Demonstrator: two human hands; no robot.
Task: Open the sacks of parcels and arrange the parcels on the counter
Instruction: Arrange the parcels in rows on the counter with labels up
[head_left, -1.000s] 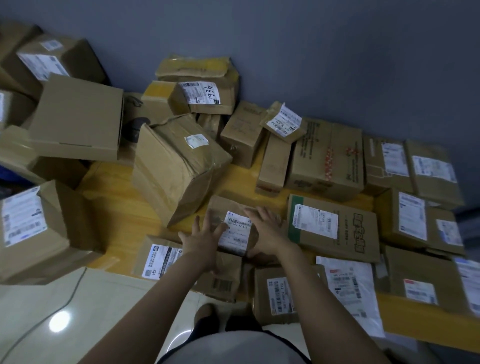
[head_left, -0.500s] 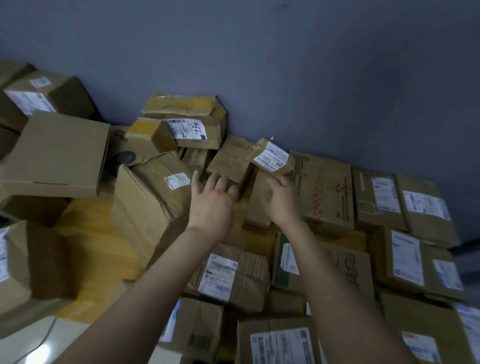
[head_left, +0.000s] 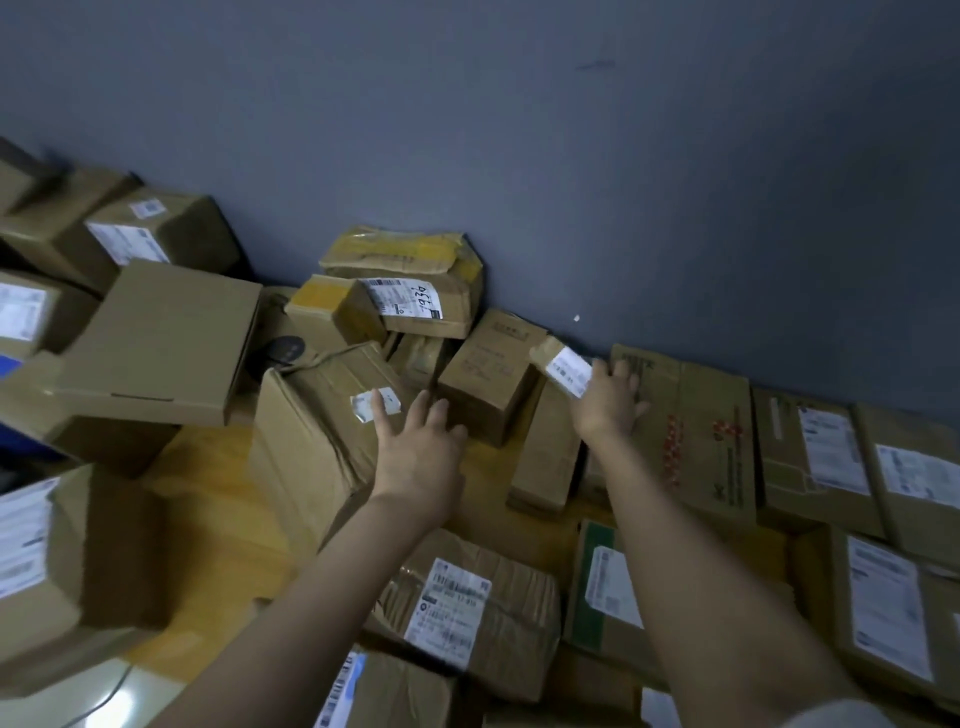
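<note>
The small labelled parcel (head_left: 563, 368) sits tilted on the upper edge of a brown carton (head_left: 485, 382), near the grey wall (head_left: 519, 156). The right grip (head_left: 609, 402) touches the parcel's right edge, fingers extended over a flat carton with red print (head_left: 696, 441). The thumb is hidden, so grasping cannot be confirmed. The left grip (head_left: 421, 452) is released, fingers straight, between a taped carton (head_left: 317, 441) and the brown carton. All cartons on the wooden surface (head_left: 208, 519) are closed, their contents not visible.
</note>
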